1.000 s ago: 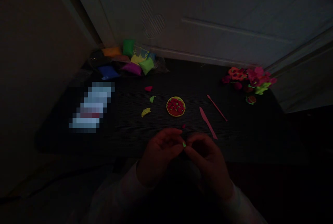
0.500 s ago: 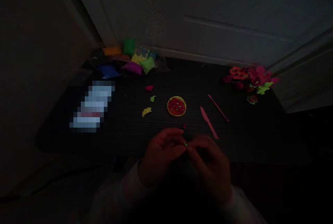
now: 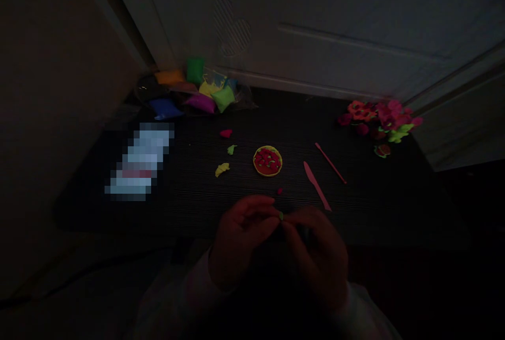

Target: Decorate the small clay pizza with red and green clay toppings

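Note:
Between the fingertips of both hands is a small piece of green modelling clay [image 3: 281, 216]. My left hand [image 3: 242, 240] pinches it from the left, its upper fingers curled above. From the other side, the thumb and forefinger of my right hand [image 3: 319, 250] close on the same piece. Just beyond the fingers lies a tiny red clay bit [image 3: 280, 191]. Farther off sits a round clay tart [image 3: 268, 173] with a yellow rim and red and green pieces on top. Yellow [image 3: 222, 169], light green [image 3: 231, 149] and pinkish-red [image 3: 226, 133] clay lumps lie to its left.
A pink plastic knife [image 3: 316, 186] and a thin pink stick tool [image 3: 330, 163] lie right of the tart. Several coloured clay packets [image 3: 202, 102] are heaped at the back left, near a blurred bright screen [image 3: 140, 158]. Clay flowers [image 3: 389, 116] stand at the back right of the dark table [image 3: 197, 213].
The green piece has turned slightly between the fingertips and now shows a rounder face. My right hand's fingers have shifted a little; the things on the table stay put.

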`<action>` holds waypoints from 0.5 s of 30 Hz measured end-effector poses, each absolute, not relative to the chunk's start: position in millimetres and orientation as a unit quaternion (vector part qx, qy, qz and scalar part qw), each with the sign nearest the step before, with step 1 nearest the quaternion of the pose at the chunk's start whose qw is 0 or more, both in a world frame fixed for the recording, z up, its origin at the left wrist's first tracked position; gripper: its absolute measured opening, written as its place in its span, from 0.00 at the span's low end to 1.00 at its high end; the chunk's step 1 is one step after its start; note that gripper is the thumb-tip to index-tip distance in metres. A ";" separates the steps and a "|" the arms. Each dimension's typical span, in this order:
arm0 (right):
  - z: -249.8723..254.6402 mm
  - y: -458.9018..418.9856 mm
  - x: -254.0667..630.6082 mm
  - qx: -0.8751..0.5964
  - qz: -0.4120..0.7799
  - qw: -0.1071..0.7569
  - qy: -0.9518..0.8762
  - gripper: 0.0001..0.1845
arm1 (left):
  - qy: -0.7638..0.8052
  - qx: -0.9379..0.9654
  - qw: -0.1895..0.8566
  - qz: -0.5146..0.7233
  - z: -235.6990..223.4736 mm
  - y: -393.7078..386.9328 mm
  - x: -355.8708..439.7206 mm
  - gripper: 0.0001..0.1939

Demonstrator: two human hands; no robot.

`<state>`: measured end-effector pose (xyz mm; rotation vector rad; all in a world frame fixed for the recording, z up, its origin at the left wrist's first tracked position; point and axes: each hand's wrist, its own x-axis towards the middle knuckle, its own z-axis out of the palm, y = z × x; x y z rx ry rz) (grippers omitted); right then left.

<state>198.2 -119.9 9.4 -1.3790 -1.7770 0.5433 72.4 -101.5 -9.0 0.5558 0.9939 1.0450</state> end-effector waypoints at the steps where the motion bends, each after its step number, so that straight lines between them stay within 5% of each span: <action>1: 10.3 -119.8 198.2 -0.544 0.209 0.401 -0.707 0.06 | 0.453 0.269 0.707 0.472 -8.9 -101.5 71.8 0.12; 15: 6.9 -119.8 197.0 -0.528 0.198 0.364 -0.741 0.11 | 0.496 0.318 0.643 0.490 -6.2 -101.0 70.2 0.10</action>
